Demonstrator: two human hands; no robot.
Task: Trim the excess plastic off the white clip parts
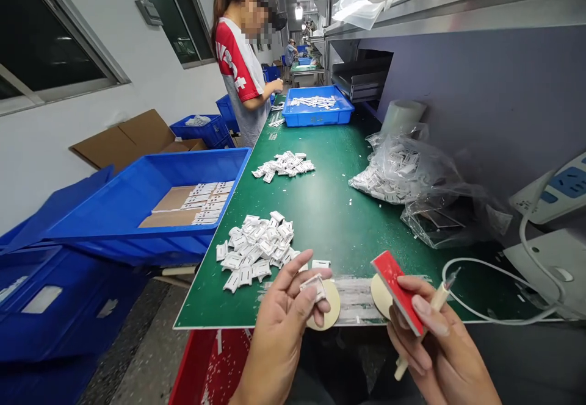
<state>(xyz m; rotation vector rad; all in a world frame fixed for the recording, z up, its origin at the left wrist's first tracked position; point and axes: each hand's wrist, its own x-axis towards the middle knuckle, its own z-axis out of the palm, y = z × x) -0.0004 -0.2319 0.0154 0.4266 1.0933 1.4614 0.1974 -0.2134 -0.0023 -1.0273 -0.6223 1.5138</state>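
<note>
My left hand (281, 326) pinches a small white plastic part (314, 286) between thumb and fingers, above the table's front edge. In my right hand (442, 338) are two things: a flat block with a red face (394, 286) and grey edge, and a slim cream-handled tool (440, 298) with a pointed metal tip. The tool lies across the fingers, tip up to the right. Two round cream pads (330, 307) sit at the table edge, each partly hidden by a hand. Just beyond my left hand lies a heap of similar white parts (259, 243).
A smaller pile of white parts (286, 165) lies farther along the green table (329, 210). Bags of parts (398, 170) and a white cable (485, 316) are right. A blue tray (318, 115) stands beyond, near a person (245, 69). Blue bins (137, 197) flank the left side.
</note>
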